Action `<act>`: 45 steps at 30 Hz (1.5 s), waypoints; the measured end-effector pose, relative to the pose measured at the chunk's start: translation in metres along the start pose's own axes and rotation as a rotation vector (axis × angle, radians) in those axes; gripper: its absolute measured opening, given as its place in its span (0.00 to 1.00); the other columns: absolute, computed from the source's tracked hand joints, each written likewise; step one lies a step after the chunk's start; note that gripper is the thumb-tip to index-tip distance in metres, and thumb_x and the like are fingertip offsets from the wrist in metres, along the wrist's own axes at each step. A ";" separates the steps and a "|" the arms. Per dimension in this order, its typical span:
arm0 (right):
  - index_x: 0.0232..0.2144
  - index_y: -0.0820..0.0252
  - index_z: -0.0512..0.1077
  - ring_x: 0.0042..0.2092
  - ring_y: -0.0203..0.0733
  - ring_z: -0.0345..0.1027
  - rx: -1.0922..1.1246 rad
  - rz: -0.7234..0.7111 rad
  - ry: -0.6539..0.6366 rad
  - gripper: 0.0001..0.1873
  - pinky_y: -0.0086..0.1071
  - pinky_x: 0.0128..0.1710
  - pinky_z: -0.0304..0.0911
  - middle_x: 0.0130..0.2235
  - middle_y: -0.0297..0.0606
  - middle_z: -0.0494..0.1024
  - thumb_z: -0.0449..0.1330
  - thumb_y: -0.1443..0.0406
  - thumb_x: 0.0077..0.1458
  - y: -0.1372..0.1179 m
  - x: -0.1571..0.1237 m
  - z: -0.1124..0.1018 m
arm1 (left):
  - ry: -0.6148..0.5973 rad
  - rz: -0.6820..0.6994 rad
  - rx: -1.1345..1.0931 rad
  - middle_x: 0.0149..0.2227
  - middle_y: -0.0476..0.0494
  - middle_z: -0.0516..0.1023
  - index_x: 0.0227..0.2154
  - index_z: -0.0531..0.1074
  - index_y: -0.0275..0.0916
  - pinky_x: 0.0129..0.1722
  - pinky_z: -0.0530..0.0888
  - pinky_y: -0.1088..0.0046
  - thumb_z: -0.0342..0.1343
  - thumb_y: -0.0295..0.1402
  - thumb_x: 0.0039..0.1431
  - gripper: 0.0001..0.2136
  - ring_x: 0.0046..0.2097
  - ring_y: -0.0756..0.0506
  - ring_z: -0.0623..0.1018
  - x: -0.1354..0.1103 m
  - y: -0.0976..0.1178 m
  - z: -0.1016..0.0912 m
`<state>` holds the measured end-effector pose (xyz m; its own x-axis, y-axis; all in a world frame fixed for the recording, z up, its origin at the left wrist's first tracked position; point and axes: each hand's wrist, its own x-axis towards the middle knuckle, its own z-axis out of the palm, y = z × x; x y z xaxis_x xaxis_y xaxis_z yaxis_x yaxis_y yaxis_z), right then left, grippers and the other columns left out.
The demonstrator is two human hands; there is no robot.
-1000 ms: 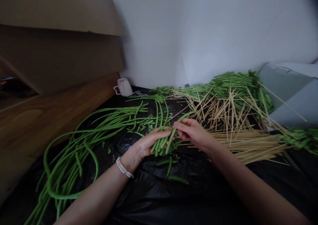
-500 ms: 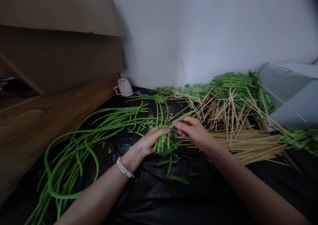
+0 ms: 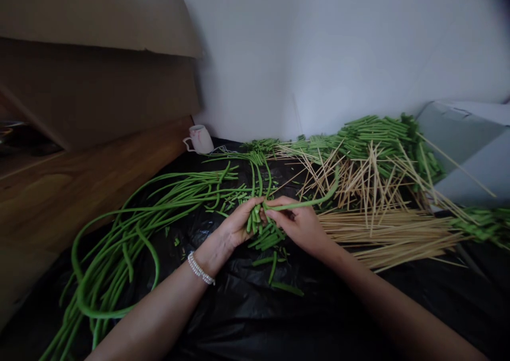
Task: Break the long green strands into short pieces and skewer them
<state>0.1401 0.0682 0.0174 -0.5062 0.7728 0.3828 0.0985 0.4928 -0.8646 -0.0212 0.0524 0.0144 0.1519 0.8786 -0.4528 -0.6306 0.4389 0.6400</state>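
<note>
My left hand (image 3: 240, 225), with a beaded bracelet at the wrist, is closed around a small bunch of green long beans (image 3: 253, 223). Some of their long ends trail away towards the back. Close beside it, my right hand (image 3: 299, 227) pinches one long bean (image 3: 325, 198), whose free end curves up to the right. The two hands nearly touch, and the fingertips between them are partly hidden. Below them lie short cut bean pieces (image 3: 268, 237) on a black plastic sheet (image 3: 255, 318).
Whole long beans (image 3: 115, 244) lie in a loose heap at left. Thin wooden sticks (image 3: 394, 236) spread to the right, with piled bean pieces (image 3: 370, 129) behind. A white mug (image 3: 201, 139) stands by the wall. A cardboard box (image 3: 99, 90) and a pale box (image 3: 470, 148) flank the area.
My right hand has shifted left and down against my left hand. The bean in it now stretches out further to the right. My left hand's fingers have turned slightly upward around the bunch.
</note>
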 end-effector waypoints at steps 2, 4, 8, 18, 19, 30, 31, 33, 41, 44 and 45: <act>0.32 0.59 0.73 0.24 0.33 0.63 0.082 0.102 -0.029 0.11 0.28 0.24 0.59 0.25 0.32 0.73 0.56 0.59 0.58 -0.003 0.002 -0.004 | -0.027 -0.020 -0.016 0.19 0.48 0.75 0.24 0.72 0.33 0.20 0.72 0.78 0.54 0.25 0.56 0.06 0.19 0.51 0.74 0.000 0.002 -0.001; 0.26 0.59 0.70 0.21 0.31 0.61 0.164 0.200 -0.090 0.16 0.26 0.21 0.57 0.21 0.30 0.70 0.54 0.56 0.60 -0.006 0.005 -0.009 | -0.034 -0.025 -0.023 0.20 0.47 0.75 0.24 0.72 0.33 0.20 0.72 0.78 0.53 0.26 0.57 0.07 0.19 0.51 0.74 0.000 0.003 -0.001; 0.23 0.59 0.65 0.21 0.30 0.62 0.206 0.263 -0.256 0.19 0.26 0.23 0.58 0.21 0.30 0.70 0.52 0.54 0.61 -0.009 0.006 -0.013 | -0.051 -0.042 0.047 0.18 0.46 0.74 0.22 0.71 0.33 0.20 0.72 0.76 0.53 0.29 0.57 0.10 0.18 0.50 0.73 -0.004 0.005 0.000; 0.22 0.60 0.68 0.18 0.30 0.60 -0.091 0.262 -0.372 0.16 0.26 0.22 0.56 0.16 0.29 0.68 0.54 0.60 0.60 -0.002 0.000 -0.010 | -0.211 0.102 0.338 0.22 0.47 0.76 0.33 0.72 0.35 0.26 0.72 0.76 0.68 0.34 0.45 0.14 0.24 0.48 0.76 -0.011 -0.003 -0.003; 0.21 0.60 0.69 0.17 0.30 0.59 -0.081 0.274 -0.366 0.17 0.26 0.21 0.56 0.15 0.29 0.68 0.54 0.59 0.59 -0.001 0.000 -0.010 | -0.206 0.108 0.348 0.22 0.47 0.75 0.32 0.72 0.35 0.26 0.72 0.76 0.68 0.35 0.45 0.14 0.24 0.49 0.76 -0.010 -0.004 -0.003; 0.17 0.59 0.68 0.18 0.29 0.54 -0.009 0.309 -0.215 0.19 0.26 0.17 0.49 0.15 0.27 0.65 0.65 0.53 0.48 0.000 0.008 -0.020 | -0.187 0.026 0.314 0.23 0.49 0.76 0.30 0.73 0.34 0.24 0.72 0.78 0.69 0.33 0.44 0.13 0.23 0.52 0.75 -0.011 -0.004 -0.003; 0.20 0.59 0.69 0.18 0.29 0.55 0.049 0.339 -0.195 0.17 0.26 0.17 0.49 0.16 0.27 0.66 0.65 0.53 0.48 -0.001 0.009 -0.022 | -0.185 0.024 0.322 0.23 0.49 0.75 0.30 0.73 0.34 0.24 0.72 0.78 0.69 0.33 0.44 0.12 0.22 0.52 0.75 -0.011 -0.004 -0.004; 0.26 0.59 0.70 0.18 0.29 0.56 0.177 0.379 -0.126 0.15 0.26 0.17 0.51 0.17 0.27 0.67 0.63 0.53 0.50 -0.003 0.012 -0.027 | -0.163 0.017 0.338 0.24 0.49 0.75 0.29 0.73 0.33 0.24 0.72 0.79 0.68 0.33 0.45 0.12 0.22 0.53 0.74 -0.010 -0.004 -0.005; 0.27 0.59 0.70 0.20 0.29 0.58 0.253 0.345 -0.052 0.12 0.26 0.19 0.54 0.21 0.29 0.70 0.62 0.56 0.51 -0.001 0.015 -0.035 | -0.228 -0.041 0.400 0.26 0.48 0.75 0.33 0.75 0.32 0.23 0.70 0.81 0.67 0.35 0.48 0.13 0.23 0.54 0.73 -0.011 -0.008 -0.004; 0.26 0.59 0.69 0.20 0.29 0.58 0.212 0.312 -0.015 0.13 0.27 0.19 0.54 0.21 0.29 0.69 0.62 0.56 0.52 -0.003 0.015 -0.034 | -0.178 0.010 0.360 0.25 0.48 0.75 0.29 0.75 0.32 0.23 0.71 0.80 0.67 0.34 0.47 0.11 0.23 0.53 0.73 -0.010 -0.009 -0.004; 0.25 0.59 0.69 0.20 0.30 0.58 0.201 0.292 -0.001 0.13 0.27 0.19 0.54 0.21 0.29 0.69 0.61 0.56 0.52 -0.004 0.015 -0.033 | -0.162 0.031 0.335 0.25 0.48 0.75 0.29 0.75 0.33 0.23 0.71 0.80 0.67 0.34 0.47 0.11 0.23 0.53 0.74 -0.009 -0.009 -0.003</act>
<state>0.1605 0.0911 0.0373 -0.4828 0.8689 0.1093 0.0689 0.1621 -0.9844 -0.0198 0.0397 0.0111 0.2720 0.8990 -0.3431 -0.3568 0.4254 0.8317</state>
